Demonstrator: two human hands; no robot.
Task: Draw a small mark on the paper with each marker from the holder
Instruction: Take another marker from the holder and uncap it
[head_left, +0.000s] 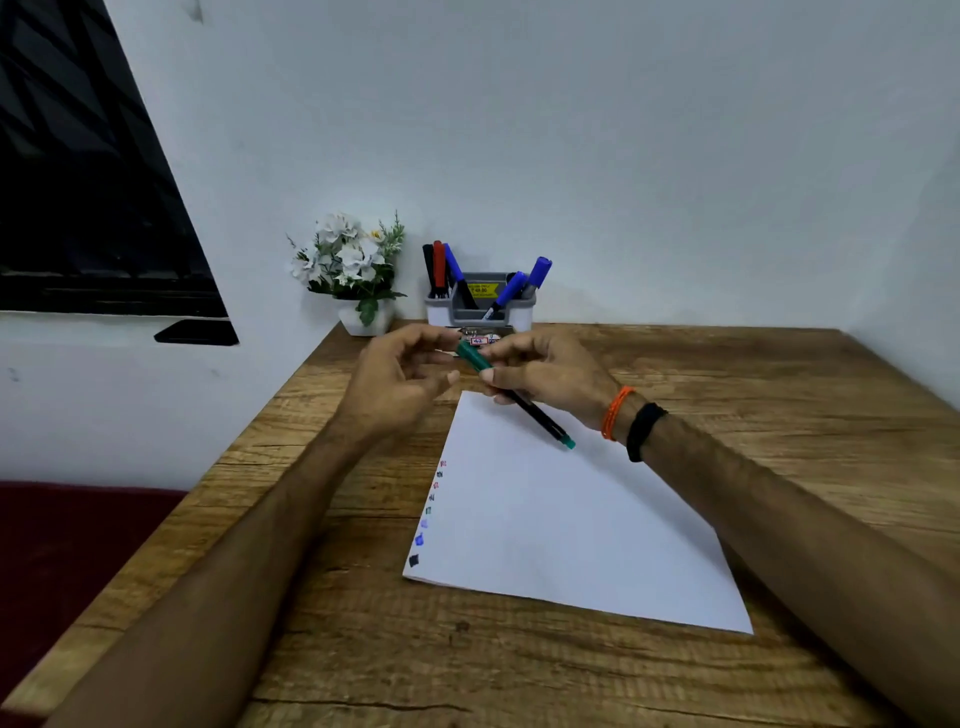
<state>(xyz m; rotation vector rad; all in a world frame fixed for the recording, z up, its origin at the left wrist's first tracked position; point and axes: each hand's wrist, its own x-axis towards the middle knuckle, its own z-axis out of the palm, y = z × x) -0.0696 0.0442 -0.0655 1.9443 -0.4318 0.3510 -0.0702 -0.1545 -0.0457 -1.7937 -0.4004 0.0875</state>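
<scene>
Just above mid-frame, the right hand (545, 371) grips a green marker (514, 397), its fingers curled round the barrel; the capped end points toward the upper left and the tail slants down over the top corner of the paper (561, 525). The left hand (400, 379) hovers just beside the cap (471, 355), fingers loosely curled and, as far as can be seen, holding nothing; whether a fingertip touches the cap is unclear. The cap looks still on, so this seems to be either the uncapping or the recapping of this marker. The paper lies at an angle on the wooden surface (779, 395), with a column of small coloured marks (427, 512) down its left edge. The holder (480, 304) stands by the wall in the upper centre, with several black, red and blue markers in it, next to a flower pot (358, 270). The risks from here: a stiff cap pulled hard could come off with a jerk and fling the marker or smear ink across the sheet; nothing is pinning the paper, so a stroke could drag it askew; and with so many similar blue markers, one could get skipped or marked twice.
</scene>
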